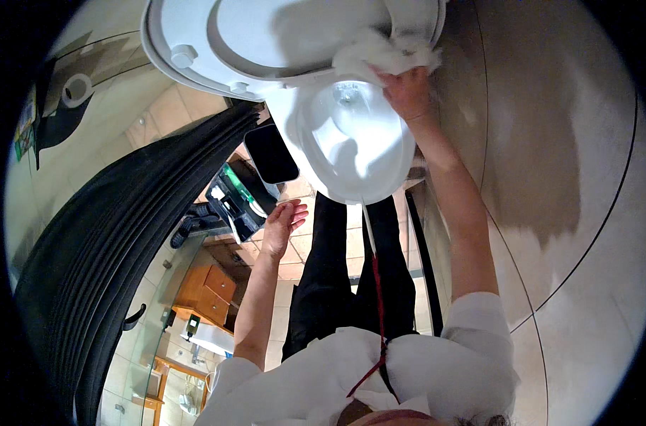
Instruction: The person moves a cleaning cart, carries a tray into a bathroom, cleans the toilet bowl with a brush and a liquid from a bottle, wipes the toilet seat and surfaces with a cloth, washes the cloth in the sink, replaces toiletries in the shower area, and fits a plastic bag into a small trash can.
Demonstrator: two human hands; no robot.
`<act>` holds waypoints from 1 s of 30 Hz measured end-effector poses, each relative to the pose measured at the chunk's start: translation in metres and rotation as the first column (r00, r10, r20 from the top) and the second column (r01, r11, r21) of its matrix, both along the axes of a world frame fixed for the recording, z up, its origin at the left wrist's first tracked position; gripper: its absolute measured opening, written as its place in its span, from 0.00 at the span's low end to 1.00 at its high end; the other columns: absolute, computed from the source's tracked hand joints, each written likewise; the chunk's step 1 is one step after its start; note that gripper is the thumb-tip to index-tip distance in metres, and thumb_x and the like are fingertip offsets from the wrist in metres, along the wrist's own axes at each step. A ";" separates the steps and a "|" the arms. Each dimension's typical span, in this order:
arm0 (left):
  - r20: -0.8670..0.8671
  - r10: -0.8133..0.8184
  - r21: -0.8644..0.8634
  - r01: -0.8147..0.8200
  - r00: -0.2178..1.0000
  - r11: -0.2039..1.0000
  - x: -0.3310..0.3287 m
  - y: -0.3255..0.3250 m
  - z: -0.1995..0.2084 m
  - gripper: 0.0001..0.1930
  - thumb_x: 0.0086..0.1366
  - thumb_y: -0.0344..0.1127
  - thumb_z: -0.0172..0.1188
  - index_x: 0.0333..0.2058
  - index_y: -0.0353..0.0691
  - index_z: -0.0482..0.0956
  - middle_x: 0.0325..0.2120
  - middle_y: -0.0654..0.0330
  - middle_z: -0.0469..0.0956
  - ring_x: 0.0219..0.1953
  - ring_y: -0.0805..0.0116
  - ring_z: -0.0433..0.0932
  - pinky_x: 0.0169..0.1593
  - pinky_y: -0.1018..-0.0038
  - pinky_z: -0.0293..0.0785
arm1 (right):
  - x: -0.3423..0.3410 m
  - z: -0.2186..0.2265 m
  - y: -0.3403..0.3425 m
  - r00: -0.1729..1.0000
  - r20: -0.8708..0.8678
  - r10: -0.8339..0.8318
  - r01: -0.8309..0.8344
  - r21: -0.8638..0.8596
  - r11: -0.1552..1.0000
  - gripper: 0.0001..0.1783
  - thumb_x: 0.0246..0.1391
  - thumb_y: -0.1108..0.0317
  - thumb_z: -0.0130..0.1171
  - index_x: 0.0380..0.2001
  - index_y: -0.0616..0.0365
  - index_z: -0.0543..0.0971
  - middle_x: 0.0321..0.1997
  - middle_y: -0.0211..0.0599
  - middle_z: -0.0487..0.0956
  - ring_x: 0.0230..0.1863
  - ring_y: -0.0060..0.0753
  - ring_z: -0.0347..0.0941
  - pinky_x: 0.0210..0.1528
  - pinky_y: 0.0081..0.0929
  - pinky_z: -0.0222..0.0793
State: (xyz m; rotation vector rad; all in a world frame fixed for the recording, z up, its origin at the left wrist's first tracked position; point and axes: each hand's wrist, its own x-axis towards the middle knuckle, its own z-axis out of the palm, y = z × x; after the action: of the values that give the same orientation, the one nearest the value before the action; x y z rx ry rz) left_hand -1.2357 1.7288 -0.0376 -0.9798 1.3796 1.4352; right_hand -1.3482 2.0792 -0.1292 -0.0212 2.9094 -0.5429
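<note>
A white toilet bowl [291, 122] is in front of me, its white lid and seat [184, 25] raised behind it. My right hand [409, 94] is closed on a fluffy white cloth [369, 51], pressed at the right rear of the bowl where the raised seat meets it. Part of the cloth spreads left along the hinge area. To the left of the bowl, my left hand [284, 224] hangs with nothing in it, its fingers loosely bent and a little apart. A red and white cord [377, 277] dangles from my chest toward the bowl's front.
Left of the bowl stand a black-topped bin [272, 155] and a dark caddy [235, 202] with green and white items. A black curtain [117, 227] hangs at left, near a paper roll [76, 91]. The tiled wall [543, 142] is close on my right.
</note>
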 end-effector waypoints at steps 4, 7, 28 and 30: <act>-0.028 -0.072 -0.068 0.070 0.997 0.995 -0.009 -0.012 0.011 0.17 0.65 0.42 0.46 0.45 0.36 0.69 0.37 0.57 0.75 0.39 0.70 0.75 0.43 0.76 0.70 | 0.064 -0.074 0.002 0.992 0.062 0.107 -0.101 -0.097 0.990 0.35 0.34 0.72 0.58 0.51 0.35 0.69 0.59 0.33 0.62 0.57 0.49 0.56 0.59 0.48 0.50; -0.075 -0.067 -0.097 0.060 0.995 0.993 -0.011 -0.041 -0.006 0.16 0.65 0.42 0.46 0.44 0.36 0.71 0.37 0.58 0.76 0.38 0.71 0.75 0.41 0.78 0.70 | 0.058 -0.050 0.001 0.995 0.101 0.018 -0.016 -0.025 1.000 0.37 0.32 0.73 0.60 0.52 0.36 0.68 0.59 0.32 0.61 0.60 0.45 0.54 0.61 0.47 0.47; 0.023 -0.005 -0.049 0.006 1.000 0.999 -0.011 -0.067 -0.010 0.16 0.64 0.43 0.48 0.43 0.35 0.70 0.37 0.55 0.75 0.38 0.68 0.76 0.42 0.76 0.71 | -0.002 -0.121 -0.124 0.577 0.091 -0.812 0.769 -0.397 0.502 0.39 0.54 0.56 0.48 0.55 0.79 0.49 0.61 0.67 0.49 0.61 0.61 0.46 0.64 0.41 0.38; 0.035 0.017 -0.062 -0.015 0.999 0.998 -0.011 -0.072 -0.006 0.17 0.64 0.42 0.47 0.43 0.35 0.70 0.38 0.55 0.75 0.38 0.67 0.76 0.42 0.76 0.71 | 0.015 -0.143 -0.192 0.776 0.275 -0.568 0.631 -0.374 0.680 0.41 0.53 0.52 0.47 0.53 0.82 0.51 0.61 0.70 0.44 0.61 0.66 0.43 0.64 0.45 0.34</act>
State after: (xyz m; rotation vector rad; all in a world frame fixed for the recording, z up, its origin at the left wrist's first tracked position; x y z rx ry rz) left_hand -1.2470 1.6568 -0.0438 -1.0533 1.3999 1.3877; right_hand -1.3327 1.8875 -0.2718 0.9109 2.5267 -1.2539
